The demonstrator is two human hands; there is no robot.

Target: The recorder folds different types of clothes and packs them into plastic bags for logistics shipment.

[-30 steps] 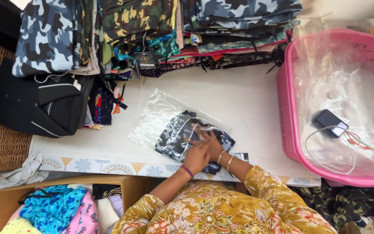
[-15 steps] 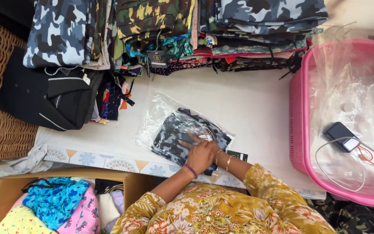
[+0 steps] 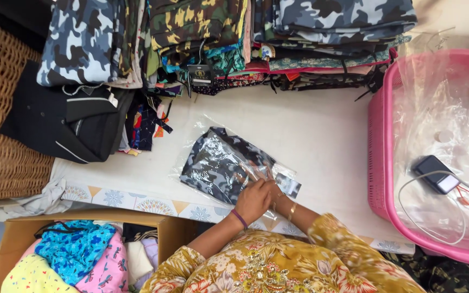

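Observation:
A clear plastic bag (image 3: 213, 163) with a folded grey camouflage garment inside lies on the white table (image 3: 310, 135). Both my hands rest on its near right corner. My left hand (image 3: 252, 199), with a purple wristband, lies partly over my right hand (image 3: 276, 191), which wears gold bangles. The fingers of both press and pinch the bag's edge beside a small dark label. My right hand is largely hidden under the left.
Stacks of folded camouflage and patterned clothes (image 3: 218, 38) line the table's far edge. A black garment (image 3: 61, 125) lies at left by a wicker basket (image 3: 1, 146). A pink basket (image 3: 378, 157) holds plastic bags and a phone with cable. A cardboard box (image 3: 23, 233) of bright clothes stands below.
My hands stay on the bag's near corner, with the fingers shifting slightly along its edge. The bag lies in the same place.

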